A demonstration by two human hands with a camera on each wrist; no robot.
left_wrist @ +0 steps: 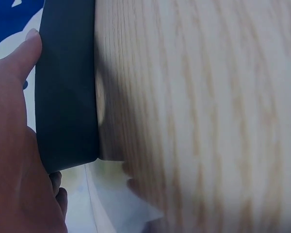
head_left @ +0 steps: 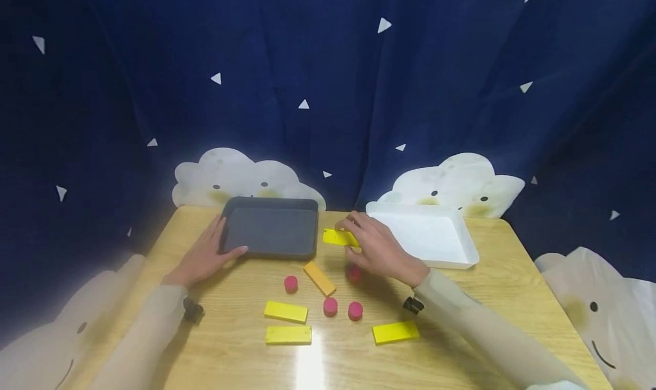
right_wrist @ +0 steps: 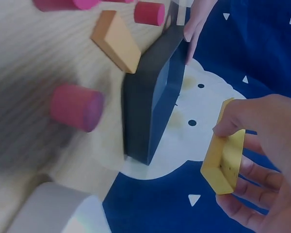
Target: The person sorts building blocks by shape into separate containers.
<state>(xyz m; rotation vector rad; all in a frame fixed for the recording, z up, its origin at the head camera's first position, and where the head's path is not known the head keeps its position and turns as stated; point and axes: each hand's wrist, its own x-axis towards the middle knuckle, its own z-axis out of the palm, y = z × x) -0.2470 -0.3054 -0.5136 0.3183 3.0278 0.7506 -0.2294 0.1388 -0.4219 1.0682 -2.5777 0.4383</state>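
Observation:
In the head view my right hand (head_left: 376,245) pinches a yellow block (head_left: 340,237) between thumb and fingers, raised above the table beside the dark grey tray (head_left: 271,257). The right wrist view shows the block (right_wrist: 224,162) with the thumb on one side and the fingers on the other. My left hand (head_left: 203,257) rests against the tray's left end, its fingers fairly straight along the side and its thumb at the front corner. The thumb lies on the tray's wall (left_wrist: 68,87) in the left wrist view. Within the part in sight, the tray's floor is bare.
A white tray (head_left: 474,258) stands at the back right. On the table lie an orange block (head_left: 320,278), several red cylinders, one (head_left: 291,284) near the tray, and yellow blocks: two (head_left: 288,335) at front left, another (head_left: 396,332) at front right. A dark curtain (head_left: 328,65) hangs behind.

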